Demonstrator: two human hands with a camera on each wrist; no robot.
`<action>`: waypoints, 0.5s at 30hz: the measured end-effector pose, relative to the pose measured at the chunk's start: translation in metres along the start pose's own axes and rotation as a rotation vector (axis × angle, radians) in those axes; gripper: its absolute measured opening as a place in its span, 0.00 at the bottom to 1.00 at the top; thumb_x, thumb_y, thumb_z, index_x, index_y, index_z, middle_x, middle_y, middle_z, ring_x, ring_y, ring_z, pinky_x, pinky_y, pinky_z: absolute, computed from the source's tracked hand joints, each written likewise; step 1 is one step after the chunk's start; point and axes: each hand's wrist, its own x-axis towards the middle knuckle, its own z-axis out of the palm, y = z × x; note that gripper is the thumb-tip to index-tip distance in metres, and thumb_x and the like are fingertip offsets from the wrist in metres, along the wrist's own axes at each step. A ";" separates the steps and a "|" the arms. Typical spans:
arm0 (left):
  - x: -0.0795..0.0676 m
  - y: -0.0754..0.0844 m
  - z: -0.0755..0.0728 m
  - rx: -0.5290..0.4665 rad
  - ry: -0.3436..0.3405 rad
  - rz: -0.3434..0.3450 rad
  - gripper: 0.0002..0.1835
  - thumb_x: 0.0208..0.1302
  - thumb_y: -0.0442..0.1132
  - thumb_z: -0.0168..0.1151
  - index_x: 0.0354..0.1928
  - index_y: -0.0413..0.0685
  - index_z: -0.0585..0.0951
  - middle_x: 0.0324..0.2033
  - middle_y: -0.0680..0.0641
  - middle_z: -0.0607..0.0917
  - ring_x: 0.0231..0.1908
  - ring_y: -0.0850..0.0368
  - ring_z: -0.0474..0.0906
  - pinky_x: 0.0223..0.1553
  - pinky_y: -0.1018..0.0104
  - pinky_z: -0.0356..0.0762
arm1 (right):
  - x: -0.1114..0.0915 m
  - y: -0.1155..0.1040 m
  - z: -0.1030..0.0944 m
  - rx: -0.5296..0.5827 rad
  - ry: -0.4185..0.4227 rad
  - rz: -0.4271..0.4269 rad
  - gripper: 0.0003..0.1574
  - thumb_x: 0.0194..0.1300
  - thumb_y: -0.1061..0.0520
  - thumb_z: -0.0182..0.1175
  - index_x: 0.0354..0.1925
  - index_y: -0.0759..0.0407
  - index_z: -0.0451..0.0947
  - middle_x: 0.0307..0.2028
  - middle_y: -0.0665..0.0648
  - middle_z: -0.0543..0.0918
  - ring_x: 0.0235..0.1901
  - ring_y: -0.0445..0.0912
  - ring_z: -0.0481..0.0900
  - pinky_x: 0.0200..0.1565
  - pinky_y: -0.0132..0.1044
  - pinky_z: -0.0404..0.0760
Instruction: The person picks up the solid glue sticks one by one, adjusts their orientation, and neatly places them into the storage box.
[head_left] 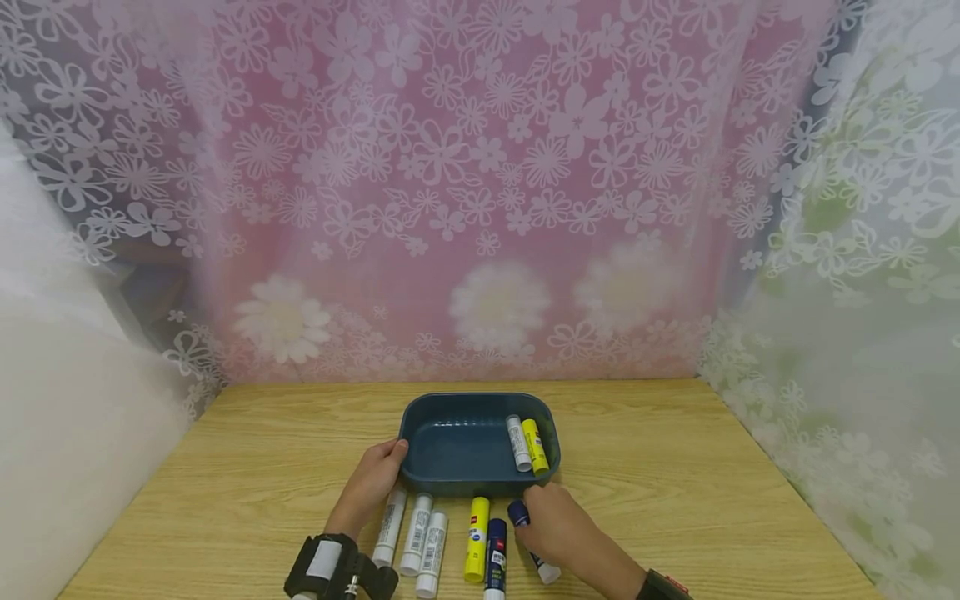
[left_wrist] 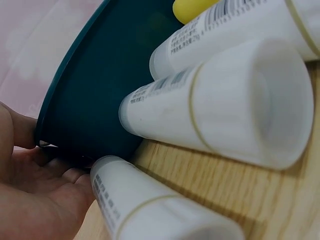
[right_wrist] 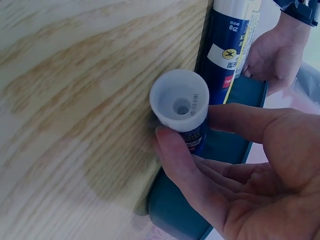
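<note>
Head view gives me a table [head_left: 675, 467] of pale, grained wood beneath both hands, closed in beyond them and on either side by flowered sheeting [head_left: 457, 142], pink straight ahead and whitish at the flanks. The left hand [head_left: 372, 477] grips one end of a dark teal tray [head_left: 465, 486], thumb at its rim. I see the right hand [head_left: 557, 523] pinching a blue stick [head_left: 518, 512] just off the tray's near corner; whether it touches the wood I can't tell. Between the hands lie three white sticks [head_left: 417, 535] beside the left, then a yellow stick [head_left: 477, 542] and another blue stick [head_left: 496, 554] nearer the right. Beyond the right hand, inside the tray, rest one white stick [head_left: 517, 443] and one more yellow stick [head_left: 535, 446].
</note>
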 end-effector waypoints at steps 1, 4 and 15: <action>0.000 0.000 0.000 0.000 0.000 0.001 0.28 0.83 0.44 0.41 0.72 0.28 0.65 0.71 0.29 0.67 0.73 0.32 0.59 0.73 0.37 0.59 | 0.000 0.000 0.000 -0.001 0.002 0.000 0.10 0.59 0.62 0.69 0.34 0.67 0.80 0.22 0.54 0.75 0.20 0.42 0.75 0.19 0.32 0.73; 0.000 0.000 0.000 0.001 0.003 0.000 0.28 0.83 0.44 0.41 0.72 0.28 0.65 0.71 0.29 0.67 0.74 0.32 0.59 0.73 0.37 0.58 | 0.001 0.000 0.000 -0.005 0.005 0.001 0.10 0.59 0.61 0.69 0.35 0.67 0.80 0.22 0.53 0.76 0.20 0.42 0.75 0.20 0.32 0.73; -0.001 0.000 0.000 -0.001 0.007 -0.001 0.28 0.83 0.45 0.41 0.72 0.28 0.66 0.71 0.29 0.68 0.73 0.31 0.60 0.73 0.37 0.59 | -0.001 -0.001 -0.001 0.029 0.041 -0.025 0.17 0.58 0.62 0.69 0.43 0.72 0.80 0.26 0.54 0.77 0.22 0.42 0.76 0.21 0.33 0.75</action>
